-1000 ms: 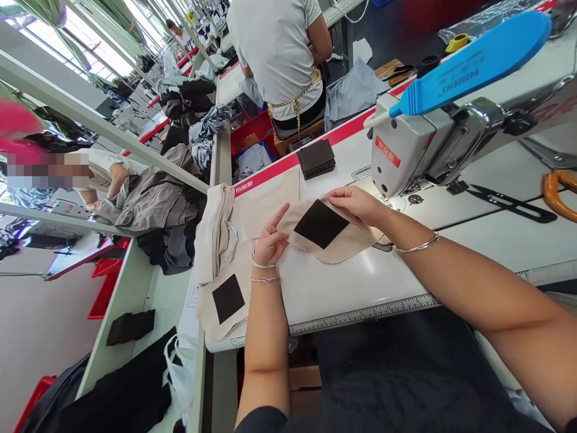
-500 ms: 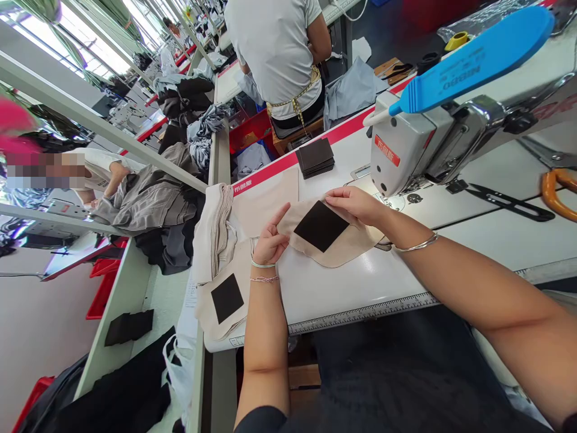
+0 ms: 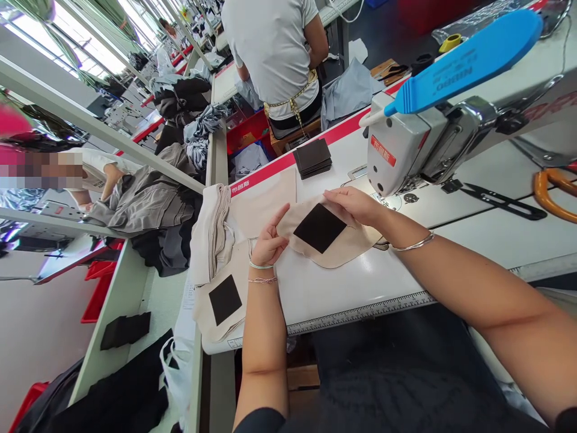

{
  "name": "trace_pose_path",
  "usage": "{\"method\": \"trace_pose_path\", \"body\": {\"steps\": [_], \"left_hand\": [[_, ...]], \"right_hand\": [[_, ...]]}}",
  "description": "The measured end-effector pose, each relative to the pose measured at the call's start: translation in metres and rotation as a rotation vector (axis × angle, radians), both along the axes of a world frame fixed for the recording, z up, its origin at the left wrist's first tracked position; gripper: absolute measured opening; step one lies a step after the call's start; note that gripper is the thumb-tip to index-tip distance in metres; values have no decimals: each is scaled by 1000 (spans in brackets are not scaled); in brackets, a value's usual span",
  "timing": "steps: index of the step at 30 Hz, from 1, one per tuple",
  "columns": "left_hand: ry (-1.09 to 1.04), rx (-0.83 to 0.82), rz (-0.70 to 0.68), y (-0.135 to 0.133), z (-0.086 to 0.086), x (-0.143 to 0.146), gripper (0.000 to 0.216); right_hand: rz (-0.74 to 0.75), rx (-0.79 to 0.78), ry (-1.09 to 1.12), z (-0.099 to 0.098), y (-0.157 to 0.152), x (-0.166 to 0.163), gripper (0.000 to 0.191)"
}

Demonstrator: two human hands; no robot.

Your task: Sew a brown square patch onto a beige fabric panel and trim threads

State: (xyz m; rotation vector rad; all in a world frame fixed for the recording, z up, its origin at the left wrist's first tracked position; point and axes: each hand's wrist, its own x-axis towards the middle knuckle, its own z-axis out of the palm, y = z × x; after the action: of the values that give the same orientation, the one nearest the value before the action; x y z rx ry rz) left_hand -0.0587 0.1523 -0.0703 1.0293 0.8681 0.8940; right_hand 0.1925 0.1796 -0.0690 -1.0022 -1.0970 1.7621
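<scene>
Between my two hands is a beige fabric piece (image 3: 331, 257) with a black square patch (image 3: 320, 227) on it. My left hand (image 3: 270, 243) pinches its left edge, index finger stretched along it. At the upper edge, my right hand (image 3: 354, 203) grips the cloth between thumb and fingers. The piece's right end lies beside the sewing machine (image 3: 396, 150), near its needle plate. Left of my left wrist lies a beige pile with a black patch (image 3: 225, 299) on top. A stack of dark squares (image 3: 312, 159) sits beyond my hands.
Folded beige cloth (image 3: 211, 234) lies at the table's left end, beside a flat beige piece (image 3: 264, 201). Black thread snips (image 3: 505, 201) and orange-handled scissors (image 3: 556, 192) are at the right. A ruler strip (image 3: 360, 313) edges the table. A co-worker (image 3: 274, 54) sits ahead.
The whole view shifts slightly to the left. My hands and the patched beige piece keep nearly the same pose.
</scene>
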Motion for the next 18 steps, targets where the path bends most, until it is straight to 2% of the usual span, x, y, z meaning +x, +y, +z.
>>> {"method": "trace_pose_path", "body": {"steps": [8, 13, 18], "left_hand": [[-4, 2, 7, -1, 2, 3, 89], [20, 0, 12, -2, 2, 3, 92], [95, -9, 72, 0, 0, 4, 98]], "right_hand": [[-45, 43, 24, -8, 4, -2, 18], [-65, 53, 28, -8, 3, -3, 16], [-27, 67, -2, -12, 6, -3, 19]]}}
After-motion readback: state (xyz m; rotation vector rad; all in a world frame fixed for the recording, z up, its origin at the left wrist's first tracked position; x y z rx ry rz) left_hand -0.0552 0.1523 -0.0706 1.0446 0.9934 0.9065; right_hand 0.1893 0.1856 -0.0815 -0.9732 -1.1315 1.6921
